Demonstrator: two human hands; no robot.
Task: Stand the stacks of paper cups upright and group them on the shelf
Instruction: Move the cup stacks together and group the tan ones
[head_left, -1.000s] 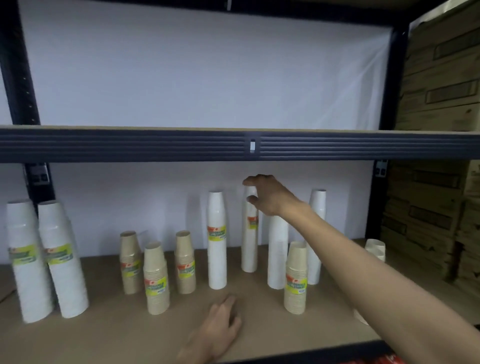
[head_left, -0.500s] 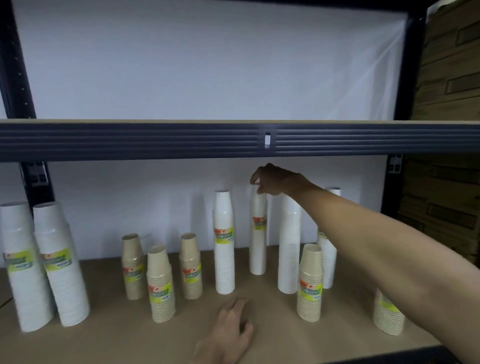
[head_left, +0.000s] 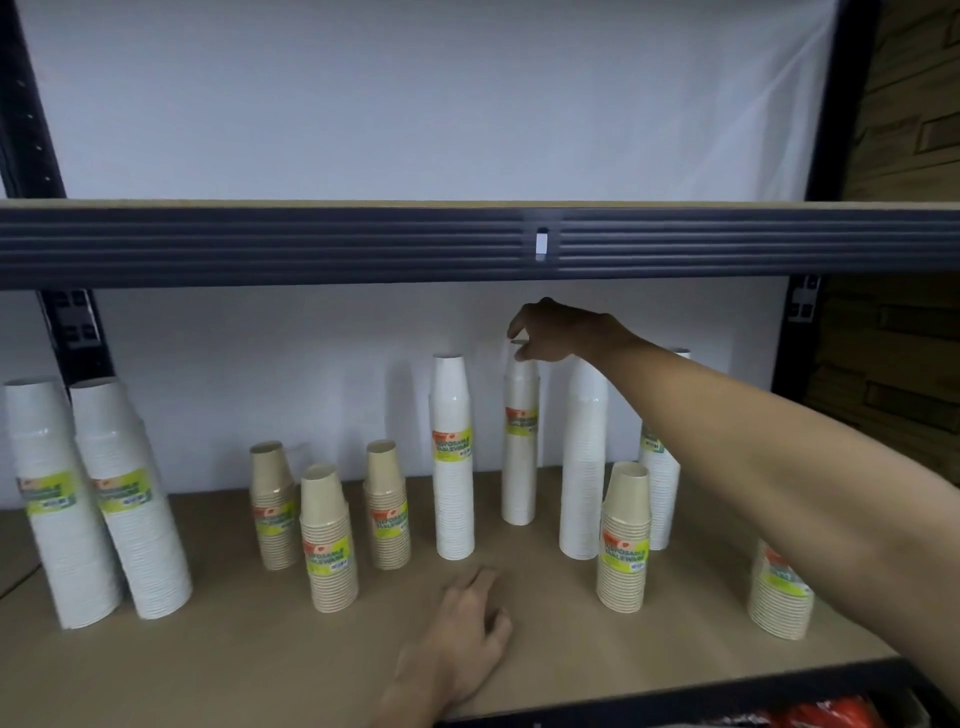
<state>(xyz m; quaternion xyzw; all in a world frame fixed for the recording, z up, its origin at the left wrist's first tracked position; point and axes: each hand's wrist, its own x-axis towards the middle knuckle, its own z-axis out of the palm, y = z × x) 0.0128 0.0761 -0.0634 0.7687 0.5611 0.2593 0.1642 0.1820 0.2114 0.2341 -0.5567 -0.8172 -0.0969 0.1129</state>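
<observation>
Several stacks of paper cups stand upright on the brown shelf board (head_left: 234, 654). My right hand (head_left: 558, 332) reaches to the back and pinches the top of a slim white stack (head_left: 519, 447). Left of it stands a tall white stack (head_left: 453, 457), right of it another white stack (head_left: 584, 467). Three short tan stacks (head_left: 327, 540) cluster left of centre. A tan stack (head_left: 625, 540) stands right of centre, and another (head_left: 779, 592) sits at the far right, partly behind my forearm. My left hand (head_left: 462, 629) rests flat on the board near the front edge.
Two wide white stacks (head_left: 98, 499) lean slightly at the far left. The dark beam of the upper shelf (head_left: 311, 244) runs just above my right hand. Black uprights (head_left: 800, 338) frame both sides. Cardboard boxes (head_left: 904, 260) fill the right.
My view has shifted right and the far-right tan stack has come into sight. My right hand has risen from the side of the slim white stack to its top. The left hand stays put.
</observation>
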